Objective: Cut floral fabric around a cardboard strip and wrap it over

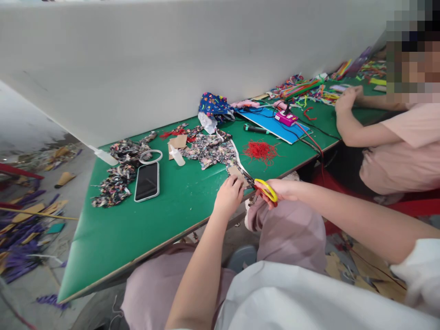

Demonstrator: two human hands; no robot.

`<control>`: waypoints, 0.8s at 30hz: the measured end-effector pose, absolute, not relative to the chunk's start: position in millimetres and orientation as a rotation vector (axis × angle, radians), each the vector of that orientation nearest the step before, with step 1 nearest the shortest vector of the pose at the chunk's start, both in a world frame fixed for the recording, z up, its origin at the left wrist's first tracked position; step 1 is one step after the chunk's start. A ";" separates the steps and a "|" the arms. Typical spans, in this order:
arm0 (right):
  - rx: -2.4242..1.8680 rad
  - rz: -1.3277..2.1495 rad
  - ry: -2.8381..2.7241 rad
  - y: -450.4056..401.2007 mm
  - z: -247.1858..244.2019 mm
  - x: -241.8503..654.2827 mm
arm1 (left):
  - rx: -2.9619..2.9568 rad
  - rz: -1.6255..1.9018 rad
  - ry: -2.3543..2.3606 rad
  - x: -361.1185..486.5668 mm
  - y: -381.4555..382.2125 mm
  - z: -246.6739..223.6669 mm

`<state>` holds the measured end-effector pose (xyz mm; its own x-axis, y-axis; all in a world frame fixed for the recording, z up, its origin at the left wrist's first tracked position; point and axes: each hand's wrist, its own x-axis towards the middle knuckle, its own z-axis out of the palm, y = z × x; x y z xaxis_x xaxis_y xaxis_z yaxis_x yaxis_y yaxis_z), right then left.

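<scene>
At the near edge of the worktop, the right grip clasps yellow-handled scissors beside patterned fabric, the left grip, its pinch unclear, so close a slip could nick it.

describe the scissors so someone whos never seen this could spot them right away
Start at the green table and follow its near edge to the camera wearer's right hand. The scissors are in that hand, pointing toward the patterned cloth. Their bright yellow handle sets them apart from that cloth and the loose red threads nearby.
</scene>
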<state>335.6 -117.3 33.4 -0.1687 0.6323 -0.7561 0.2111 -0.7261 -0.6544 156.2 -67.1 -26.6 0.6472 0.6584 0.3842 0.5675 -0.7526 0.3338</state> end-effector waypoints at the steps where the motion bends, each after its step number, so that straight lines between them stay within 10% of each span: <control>1: -1.799 1.964 -0.964 -117.0 34.3 335.2 | 2.681 0.736 1.010 156.2 -67.2 -26.7; 24: -1.869 1.854 -1.025 -112.1 27.2 335.1 | 2.672 0.739 1.011 156.5 -68.0 -25.9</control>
